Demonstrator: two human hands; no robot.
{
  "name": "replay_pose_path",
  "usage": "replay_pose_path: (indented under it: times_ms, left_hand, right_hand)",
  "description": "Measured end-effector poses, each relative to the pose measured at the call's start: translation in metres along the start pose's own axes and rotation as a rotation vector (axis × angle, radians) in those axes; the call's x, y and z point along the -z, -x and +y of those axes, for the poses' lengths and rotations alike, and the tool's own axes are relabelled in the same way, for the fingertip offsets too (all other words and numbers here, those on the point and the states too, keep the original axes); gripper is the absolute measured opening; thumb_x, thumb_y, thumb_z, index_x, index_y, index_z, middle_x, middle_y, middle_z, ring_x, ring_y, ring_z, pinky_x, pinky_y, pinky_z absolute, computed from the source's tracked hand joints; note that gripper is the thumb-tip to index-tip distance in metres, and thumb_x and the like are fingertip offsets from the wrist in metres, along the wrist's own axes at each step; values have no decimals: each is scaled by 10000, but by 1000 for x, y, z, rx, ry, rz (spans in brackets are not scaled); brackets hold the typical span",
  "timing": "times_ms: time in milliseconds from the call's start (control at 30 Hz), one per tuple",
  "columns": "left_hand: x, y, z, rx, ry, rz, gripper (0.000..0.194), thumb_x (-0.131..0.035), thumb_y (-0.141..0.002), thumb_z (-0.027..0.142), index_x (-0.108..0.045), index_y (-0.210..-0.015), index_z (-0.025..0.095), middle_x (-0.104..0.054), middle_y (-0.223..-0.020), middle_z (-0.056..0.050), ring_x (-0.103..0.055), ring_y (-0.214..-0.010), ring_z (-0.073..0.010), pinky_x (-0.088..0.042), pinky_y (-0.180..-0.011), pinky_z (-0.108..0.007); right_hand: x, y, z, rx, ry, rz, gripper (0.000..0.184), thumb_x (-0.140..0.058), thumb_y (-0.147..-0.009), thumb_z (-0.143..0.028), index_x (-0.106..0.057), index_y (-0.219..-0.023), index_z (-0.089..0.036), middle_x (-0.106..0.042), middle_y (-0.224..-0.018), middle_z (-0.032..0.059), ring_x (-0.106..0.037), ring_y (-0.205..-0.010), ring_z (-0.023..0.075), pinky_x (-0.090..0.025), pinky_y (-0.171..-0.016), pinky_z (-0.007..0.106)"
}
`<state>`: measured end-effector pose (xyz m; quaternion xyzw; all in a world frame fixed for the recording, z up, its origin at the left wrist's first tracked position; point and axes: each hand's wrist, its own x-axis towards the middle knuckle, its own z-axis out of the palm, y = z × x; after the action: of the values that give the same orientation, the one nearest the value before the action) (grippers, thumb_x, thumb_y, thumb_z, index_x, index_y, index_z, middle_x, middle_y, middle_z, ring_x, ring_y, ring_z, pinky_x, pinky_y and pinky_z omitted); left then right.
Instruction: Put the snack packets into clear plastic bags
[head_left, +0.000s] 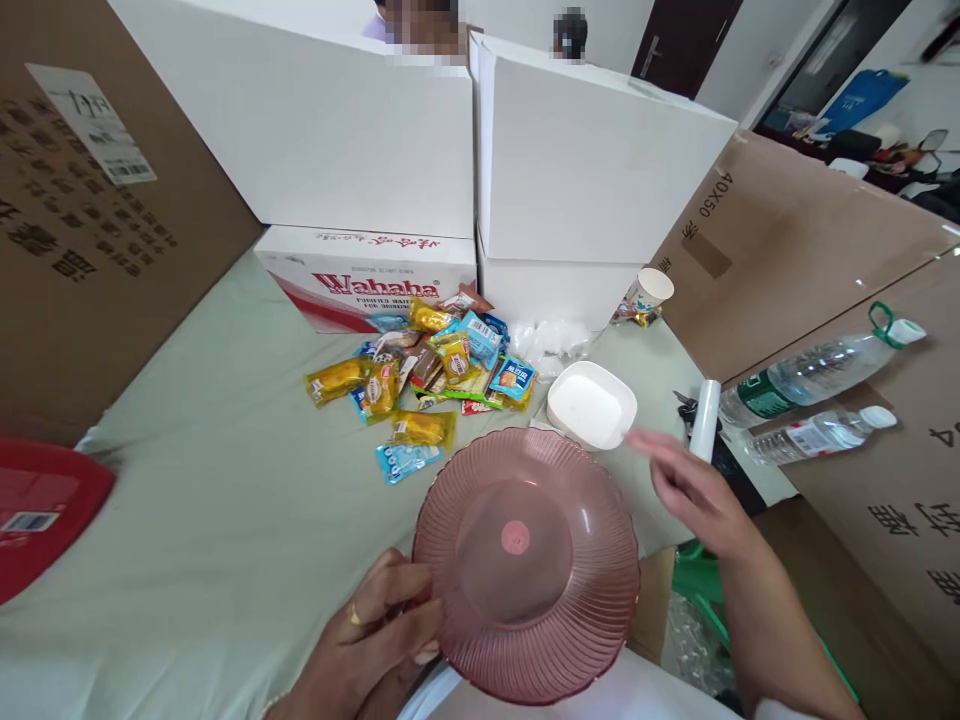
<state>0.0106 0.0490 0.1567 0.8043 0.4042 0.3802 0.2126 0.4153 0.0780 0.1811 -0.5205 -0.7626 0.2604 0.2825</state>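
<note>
My left hand is closed on the left rim of a pink, ribbed glass plate, tilted up at the front of the table. A round pink sticker shows at its middle. To the right of the plate is my right hand, with its fingers stretched out and slightly blurred, holding nothing. Its fingertips are beside the rim of a white bowl; whether they touch I cannot tell. Beyond the plate lies a pile of wrapped snacks, with a yellow packet and a blue packet nearest to it.
White boxes and a Wahaha carton wall off the back. Brown cardboard stands at the right. A paper cup, a white roll, a large bottle and a small bottle lie nearby. A red object is at left.
</note>
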Motion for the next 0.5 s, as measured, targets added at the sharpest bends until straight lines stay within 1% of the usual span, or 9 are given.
replay_pose_path:
  times_ms: [67,133,167,233,300,333,400,433,500]
  left_hand:
    - [-1,-19,1,-68,74,-56,263,-529,-922,243,-698,-728,300,-686,-752,-60,-599,-665,-193,-566,-649,-328]
    - [-5,-38,2,-131,131,-108,287,-496,-933,199,-704,-753,281,-682,-749,-72,-606,-666,-192,-575,-669,-341]
    - [-9,-47,2,-151,153,-122,297,-489,-938,194,-706,-752,274,-676,-740,-73,-604,-659,-190,-575,-663,-342]
    - [-19,-63,4,-201,191,-101,274,-501,-953,219,-737,-826,275,-688,-796,-79,-631,-697,-191,-586,-673,-345]
    - [-31,-76,6,-242,255,-19,212,-553,-966,297,-743,-1061,298,-711,-1048,-111,-695,-896,-226,-618,-770,-378]
    - [-36,-80,6,-248,295,24,270,-585,-963,345,-699,-1206,315,-673,-1225,-133,-693,-1050,-259,-624,-845,-411]
    - [-46,-82,5,-223,362,77,453,-620,-950,405,-573,-1396,341,-512,-1489,-153,-589,-1308,-320,-602,-967,-481]
    - [-49,-81,3,-190,377,84,497,-622,-950,401,-532,-1435,346,-456,-1544,-152,-538,-1371,-331,-583,-1007,-506]
    - [-53,-71,-5,-85,364,88,488,-605,-961,346,-518,-1441,337,-464,-1538,-151,-502,-1405,-319,-567,-1032,-511]
  right_hand:
    - [17,23,-34,163,-8,-237,669,-565,-922,-696,-507,-1497,-360,-540,-1512,116,-708,-987,225,-598,-833,350]
    - [25,42,-55,211,83,-364,649,-677,-901,-598,-527,-1487,-363,-612,-1439,111,-691,-1133,244,-588,-917,340]
    - [25,50,-60,202,128,-360,549,-688,-930,-493,-572,-1447,-350,-662,-1367,106,-692,-1140,232,-582,-932,320]
    - [25,61,-61,167,190,-251,324,-637,-977,-323,-683,-1297,-306,-735,-1191,92,-716,-1060,206,-585,-908,280]
    - [30,67,-53,100,268,-85,195,-606,-982,-290,-739,-1125,-281,-747,-1073,81,-725,-979,205,-593,-869,279]
    - [37,66,-46,50,323,5,165,-607,-979,-316,-743,-1063,-279,-745,-1048,79,-723,-959,211,-593,-856,291]
    - [56,54,-26,-69,451,185,180,-603,-972,-397,-730,-998,-273,-735,-1028,79,-711,-945,227,-579,-853,323]
    - [67,42,-11,-124,512,273,219,-593,-967,-443,-720,-970,-264,-729,-1014,83,-700,-933,235,-566,-855,339]
    - [87,9,27,-213,620,404,321,-560,-962,-516,-706,-946,-231,-708,-976,97,-670,-898,246,-537,-835,355]
